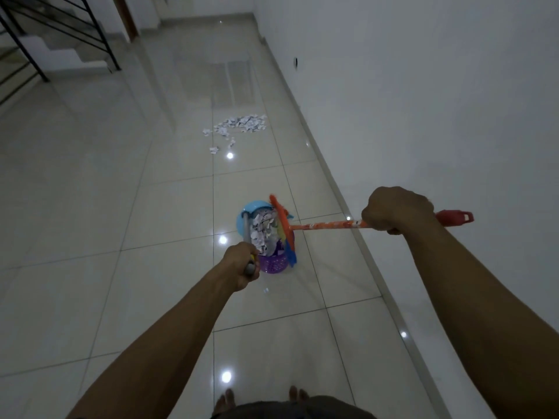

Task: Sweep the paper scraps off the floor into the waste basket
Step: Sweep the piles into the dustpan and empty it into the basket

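Head | left hand [242, 264] clamping dustpan [242, 217], right hand [396, 211] clamping broom [326, 225], over basket [276, 263] | scraps [242, 125] lying ahead near wall [423, 101]

waste basket [274, 264] mostly hidden, feet [225, 402] partly covered

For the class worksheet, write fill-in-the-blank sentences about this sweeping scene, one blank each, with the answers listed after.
1. The right hand grips the orange handle of the ____.
2. The waste basket below the blue dustpan is ____ in colour.
3. Ahead, a pile of paper scraps lies on the ____.

Missing words: broom; purple; floor.
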